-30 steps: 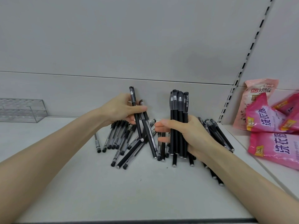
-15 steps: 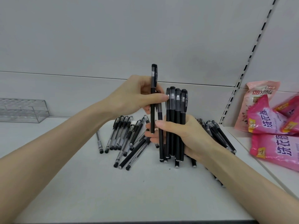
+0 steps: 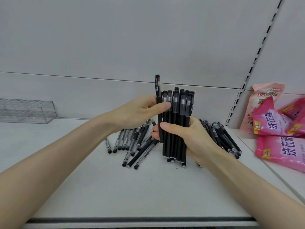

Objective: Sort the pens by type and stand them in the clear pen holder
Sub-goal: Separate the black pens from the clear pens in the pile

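Head view looks down on a pale, smooth shelf (image 3: 148, 192) whose front edge runs across the bottom of the picture; the near half of it lies bare and gives the most open room. Behind it a flat grey back panel (image 3: 132, 47) closes the space, with a slotted metal upright (image 3: 257, 52) slanting down at the right. Glossy pink pouches (image 3: 280, 146) crowd the right side on a neighbouring shelf. At far left, against the back panel and well apart from both hands, sits the clear pen holder (image 3: 28, 111), a boxy transparent block with rows of holes on top. Loose pens with clear barrels (image 3: 132, 142) are fanned on the shelf under the left forearm, and more black pens (image 3: 226, 139) lie heaped behind the right wrist. The right hand (image 3: 188, 138) is clenched around an upright bundle of matte black pens (image 3: 176, 123), caps up. The left hand (image 3: 140, 113) pinches a single black pen (image 3: 158, 104) upright against the bundle's left side, its cap standing higher than the rest.
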The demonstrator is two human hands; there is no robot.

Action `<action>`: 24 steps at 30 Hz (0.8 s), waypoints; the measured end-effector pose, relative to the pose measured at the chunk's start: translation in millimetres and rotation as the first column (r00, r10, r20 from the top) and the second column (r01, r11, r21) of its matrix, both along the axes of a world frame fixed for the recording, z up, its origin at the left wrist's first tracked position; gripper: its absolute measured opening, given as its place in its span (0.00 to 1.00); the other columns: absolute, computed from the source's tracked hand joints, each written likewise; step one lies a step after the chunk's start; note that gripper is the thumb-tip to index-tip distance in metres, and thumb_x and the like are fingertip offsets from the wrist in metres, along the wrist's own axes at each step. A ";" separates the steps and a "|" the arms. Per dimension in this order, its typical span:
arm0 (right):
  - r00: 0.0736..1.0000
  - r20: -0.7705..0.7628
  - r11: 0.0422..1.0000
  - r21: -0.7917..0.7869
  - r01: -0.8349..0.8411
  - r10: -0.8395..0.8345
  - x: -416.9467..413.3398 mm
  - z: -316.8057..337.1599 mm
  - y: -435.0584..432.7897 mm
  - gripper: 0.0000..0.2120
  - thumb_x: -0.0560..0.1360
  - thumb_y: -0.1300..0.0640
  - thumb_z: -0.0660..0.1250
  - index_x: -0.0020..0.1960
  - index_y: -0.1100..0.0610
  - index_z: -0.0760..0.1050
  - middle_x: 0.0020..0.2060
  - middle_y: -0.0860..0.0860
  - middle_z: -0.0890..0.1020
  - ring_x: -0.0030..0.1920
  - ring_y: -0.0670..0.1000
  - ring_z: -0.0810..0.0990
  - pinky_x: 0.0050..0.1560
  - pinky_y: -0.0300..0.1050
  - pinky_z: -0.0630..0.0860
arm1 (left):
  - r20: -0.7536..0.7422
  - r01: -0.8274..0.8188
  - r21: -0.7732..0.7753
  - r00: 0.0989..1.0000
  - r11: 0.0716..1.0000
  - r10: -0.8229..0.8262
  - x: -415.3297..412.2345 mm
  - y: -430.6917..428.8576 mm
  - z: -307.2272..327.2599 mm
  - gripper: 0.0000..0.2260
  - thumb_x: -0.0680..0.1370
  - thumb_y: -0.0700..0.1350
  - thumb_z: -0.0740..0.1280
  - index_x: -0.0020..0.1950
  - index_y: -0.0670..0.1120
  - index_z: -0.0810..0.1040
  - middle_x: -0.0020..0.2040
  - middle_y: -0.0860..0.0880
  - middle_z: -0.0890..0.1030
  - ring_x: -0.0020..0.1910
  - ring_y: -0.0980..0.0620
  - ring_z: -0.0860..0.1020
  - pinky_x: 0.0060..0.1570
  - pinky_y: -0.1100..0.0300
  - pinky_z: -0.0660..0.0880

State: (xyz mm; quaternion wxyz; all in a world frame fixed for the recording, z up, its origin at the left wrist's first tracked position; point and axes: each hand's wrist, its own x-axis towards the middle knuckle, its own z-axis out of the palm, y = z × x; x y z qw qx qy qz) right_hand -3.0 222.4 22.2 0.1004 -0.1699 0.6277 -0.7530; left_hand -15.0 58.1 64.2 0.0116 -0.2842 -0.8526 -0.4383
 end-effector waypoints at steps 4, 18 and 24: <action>1.000 0.014 1.000 0.007 -0.004 0.004 -1.2 -4.9 1.4 0.04 0.73 0.67 0.68 0.47 0.64 0.78 0.37 0.58 0.82 0.39 0.54 0.82 0.45 0.48 0.82 | 0.108 -0.107 -0.036 0.988 0.994 0.111 -8.4 -13.2 -12.2 0.16 0.78 0.60 0.53 0.47 0.53 0.76 0.41 0.61 0.78 0.39 0.65 0.75 0.41 0.69 0.68; 0.981 0.024 0.978 0.085 0.190 -0.192 -9.2 -6.3 8.1 0.04 0.71 0.69 0.69 0.41 0.62 0.75 0.28 0.54 0.74 0.27 0.50 0.73 0.32 0.42 0.75 | 0.000 -0.437 -0.400 0.879 0.806 0.477 -32.3 -16.3 -48.1 0.12 0.72 0.48 0.72 0.36 0.40 0.79 0.26 0.48 0.78 0.24 0.54 0.73 0.23 0.68 0.68; 0.983 0.061 0.980 0.107 0.167 -0.174 -7.7 -6.9 7.8 0.05 0.72 0.65 0.70 0.37 0.61 0.77 0.29 0.55 0.76 0.27 0.51 0.74 0.30 0.41 0.75 | 0.122 -0.392 -0.253 0.894 0.884 0.431 -31.3 -22.1 -43.5 0.09 0.73 0.43 0.70 0.35 0.40 0.80 0.25 0.48 0.79 0.24 0.53 0.75 0.24 0.67 0.70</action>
